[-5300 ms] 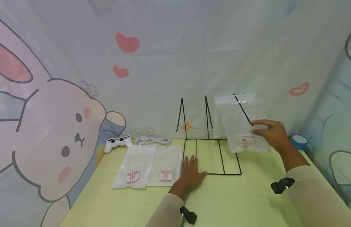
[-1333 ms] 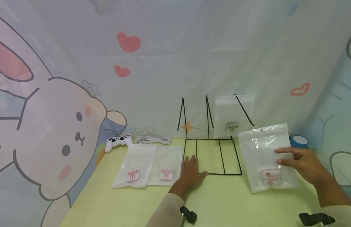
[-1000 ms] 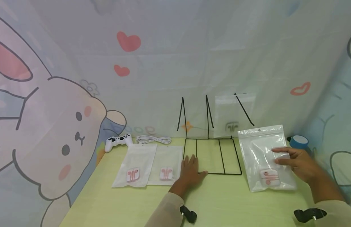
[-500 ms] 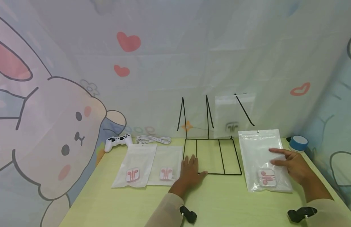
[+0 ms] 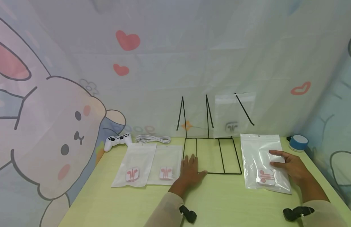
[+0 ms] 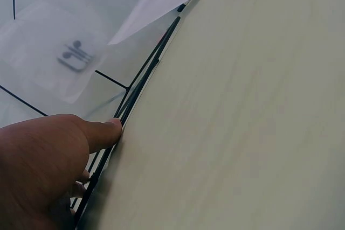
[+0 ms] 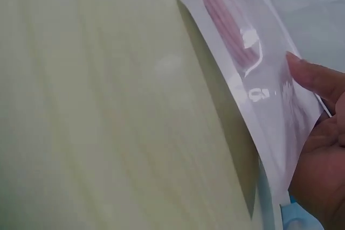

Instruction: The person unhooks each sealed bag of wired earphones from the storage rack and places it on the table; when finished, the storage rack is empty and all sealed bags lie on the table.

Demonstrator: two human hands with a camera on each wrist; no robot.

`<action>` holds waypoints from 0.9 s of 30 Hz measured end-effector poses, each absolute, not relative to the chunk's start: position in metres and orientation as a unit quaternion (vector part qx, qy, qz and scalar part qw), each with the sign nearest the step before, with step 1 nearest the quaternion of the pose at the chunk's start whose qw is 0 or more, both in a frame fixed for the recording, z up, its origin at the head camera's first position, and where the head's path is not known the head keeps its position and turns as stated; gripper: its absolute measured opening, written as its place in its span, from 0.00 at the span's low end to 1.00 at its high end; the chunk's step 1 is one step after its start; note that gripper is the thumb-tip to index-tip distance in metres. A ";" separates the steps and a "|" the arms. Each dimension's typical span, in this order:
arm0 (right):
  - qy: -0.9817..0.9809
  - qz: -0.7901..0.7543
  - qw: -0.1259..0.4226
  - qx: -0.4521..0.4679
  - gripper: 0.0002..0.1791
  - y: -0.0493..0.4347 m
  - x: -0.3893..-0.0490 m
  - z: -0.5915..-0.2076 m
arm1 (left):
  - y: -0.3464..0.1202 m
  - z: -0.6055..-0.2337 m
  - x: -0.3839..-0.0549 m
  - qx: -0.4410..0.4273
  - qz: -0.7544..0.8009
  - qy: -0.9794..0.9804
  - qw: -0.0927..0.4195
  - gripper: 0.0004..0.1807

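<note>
My right hand (image 5: 291, 167) grips the right edge of a zip-lock bag (image 5: 256, 157) with pink-printed earphones (image 5: 265, 177) inside. In the right wrist view the thumb lies on the bag's face, with other fingers by its edge. The bag is low over the table, right of a black wire display rack (image 5: 223, 156). My left hand (image 5: 189, 172) rests on the rack's front left corner, fingers stretched out. From the rack's right hook hangs another bag (image 5: 225, 112) with dark earphones (image 5: 231, 127). Left of the rack lie two more earphone bags, one white (image 5: 141, 159) and one overlapped by it (image 5: 168, 157).
A white game controller (image 5: 117, 141) and a coiled white cable (image 5: 152, 139) sit at the back left of the table (image 5: 221, 201). A blue-and-white roll of tape (image 5: 298, 143) stands at the back right. A printed cloth backdrop (image 5: 175, 47) rises behind the rack.
The right hand has taken the pink earphone bag away from the right hook, then lowered it to the right of the rack. The left hand has stayed on the rack's base.
</note>
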State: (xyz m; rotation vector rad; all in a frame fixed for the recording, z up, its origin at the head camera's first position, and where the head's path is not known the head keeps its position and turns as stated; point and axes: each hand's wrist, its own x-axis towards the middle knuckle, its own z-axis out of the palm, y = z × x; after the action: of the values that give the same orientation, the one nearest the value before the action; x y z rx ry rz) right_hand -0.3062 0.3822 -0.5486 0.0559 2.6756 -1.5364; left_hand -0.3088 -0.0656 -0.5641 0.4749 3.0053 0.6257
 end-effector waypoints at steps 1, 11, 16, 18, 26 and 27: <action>0.870 -0.492 0.027 0.018 0.42 0.383 -0.306 -0.549 | -0.065 -0.564 -0.309 0.153 0.202 0.967 0.017 0.46; 0.847 -0.527 0.058 0.048 0.49 0.377 -0.300 -0.560 | -0.064 -0.567 -0.309 0.153 0.197 0.968 0.018 0.47; 0.872 -0.486 0.047 0.042 0.50 0.373 -0.302 -0.560 | -0.065 -0.568 -0.312 0.155 0.195 0.968 0.013 0.47; 0.876 -0.478 0.049 0.042 0.51 0.373 -0.304 -0.562 | -0.066 -0.568 -0.312 0.154 0.196 0.968 0.013 0.47; 0.891 -0.448 0.057 0.052 0.52 0.370 -0.307 -0.569 | -0.067 -0.570 -0.312 0.154 0.201 0.967 0.016 0.47; 0.894 -0.442 0.055 0.050 0.51 0.370 -0.306 -0.569 | -0.067 -0.569 -0.311 0.154 0.204 0.966 0.017 0.47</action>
State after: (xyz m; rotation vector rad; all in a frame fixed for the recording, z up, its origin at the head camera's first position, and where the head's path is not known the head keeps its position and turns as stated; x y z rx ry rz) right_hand -0.3060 0.3695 -0.5695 0.1512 2.7137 -1.3409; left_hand -0.3111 -0.0667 -0.5693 0.4793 3.0036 0.6355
